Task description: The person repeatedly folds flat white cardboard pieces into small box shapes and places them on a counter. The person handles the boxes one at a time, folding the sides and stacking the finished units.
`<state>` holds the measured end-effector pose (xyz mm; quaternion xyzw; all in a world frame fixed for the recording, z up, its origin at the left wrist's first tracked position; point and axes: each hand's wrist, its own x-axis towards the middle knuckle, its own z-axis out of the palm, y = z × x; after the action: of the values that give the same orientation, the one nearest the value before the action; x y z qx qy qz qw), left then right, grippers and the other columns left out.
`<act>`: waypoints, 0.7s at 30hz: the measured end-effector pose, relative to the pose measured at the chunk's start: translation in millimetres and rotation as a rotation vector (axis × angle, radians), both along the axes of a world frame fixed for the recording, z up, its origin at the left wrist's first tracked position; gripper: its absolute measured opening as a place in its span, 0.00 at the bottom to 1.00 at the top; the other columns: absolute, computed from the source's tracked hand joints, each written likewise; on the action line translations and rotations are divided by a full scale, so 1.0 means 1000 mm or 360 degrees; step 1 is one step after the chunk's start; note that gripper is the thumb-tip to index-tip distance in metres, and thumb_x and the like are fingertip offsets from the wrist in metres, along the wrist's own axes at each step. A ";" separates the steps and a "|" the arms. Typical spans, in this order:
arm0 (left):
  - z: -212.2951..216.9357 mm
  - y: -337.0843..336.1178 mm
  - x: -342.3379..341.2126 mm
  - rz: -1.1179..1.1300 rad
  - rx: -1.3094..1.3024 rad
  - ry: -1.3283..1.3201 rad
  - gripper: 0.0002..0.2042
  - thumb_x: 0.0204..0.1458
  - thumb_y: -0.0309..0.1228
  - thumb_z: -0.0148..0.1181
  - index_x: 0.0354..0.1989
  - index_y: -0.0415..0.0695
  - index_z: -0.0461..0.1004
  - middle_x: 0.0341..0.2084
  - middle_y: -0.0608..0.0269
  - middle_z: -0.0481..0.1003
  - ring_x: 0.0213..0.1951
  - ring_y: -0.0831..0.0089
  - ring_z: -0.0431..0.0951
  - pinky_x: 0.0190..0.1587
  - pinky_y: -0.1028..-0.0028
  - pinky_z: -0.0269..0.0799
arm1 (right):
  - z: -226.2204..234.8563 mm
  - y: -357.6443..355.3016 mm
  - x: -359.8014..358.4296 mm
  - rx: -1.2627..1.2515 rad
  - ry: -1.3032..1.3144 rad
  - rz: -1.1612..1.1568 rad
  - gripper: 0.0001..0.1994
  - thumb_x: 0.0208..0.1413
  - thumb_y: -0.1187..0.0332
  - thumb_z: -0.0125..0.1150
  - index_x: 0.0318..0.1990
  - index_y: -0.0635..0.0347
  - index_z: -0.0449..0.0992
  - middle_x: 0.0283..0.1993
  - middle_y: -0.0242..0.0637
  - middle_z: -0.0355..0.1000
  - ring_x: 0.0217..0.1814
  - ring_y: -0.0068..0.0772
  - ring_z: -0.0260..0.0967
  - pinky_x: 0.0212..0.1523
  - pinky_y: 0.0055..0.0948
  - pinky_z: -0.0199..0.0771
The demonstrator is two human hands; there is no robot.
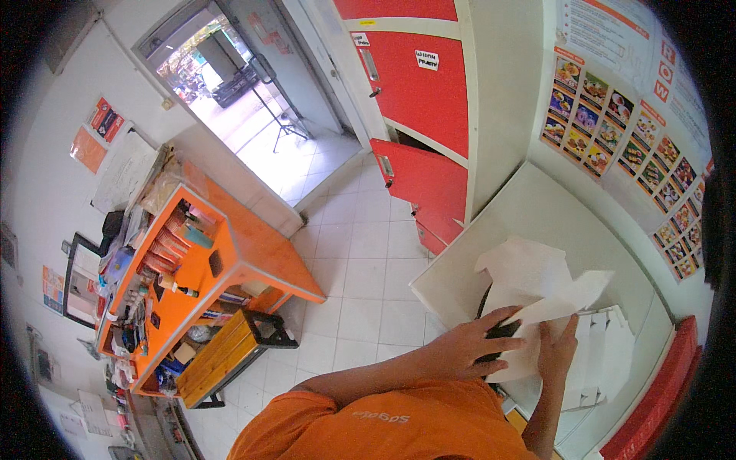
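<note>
A white cardboard box (525, 268), partly folded with its flaps standing out at angles, is between my hands above the white tabletop. My left hand (483, 343) grips its near left edge, fingers spread apart along the card. Something black (504, 330) shows between those fingers; its kind is hidden. My right hand (558, 349) holds the near right side of the box, with thumb and fingers on the card. Just right of it lies a stack of flat white box blanks (602, 356) with slotted edges.
The white table (498, 215) meets a wall with food-picture posters (606, 115). Red lockers (422, 92) stand ahead, a lower door (425, 180) ajar. At left are an orange counter (245, 238) with clutter and a wooden bench (230, 356). A doorway opens outside. Something red (652, 399) edges the table.
</note>
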<state>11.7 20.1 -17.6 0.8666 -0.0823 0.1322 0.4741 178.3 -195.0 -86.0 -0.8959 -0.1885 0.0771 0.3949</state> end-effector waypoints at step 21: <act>-0.186 0.055 0.087 0.0387 -0.0102 0.0215 0.23 0.52 0.27 0.65 0.59 0.40 0.72 0.54 0.45 0.73 0.51 0.51 0.78 0.56 0.60 0.75 | -0.085 0.021 0.075 -0.0241 -0.0238 -0.0136 0.27 0.55 0.60 0.69 0.54 0.73 0.71 0.56 0.65 0.73 0.60 0.67 0.70 0.61 0.52 0.70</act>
<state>98.5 75.1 -203.9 0.8615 0.0598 0.1327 0.4865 252.9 -174.2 -171.3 -0.9336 -0.1725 0.0071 0.3138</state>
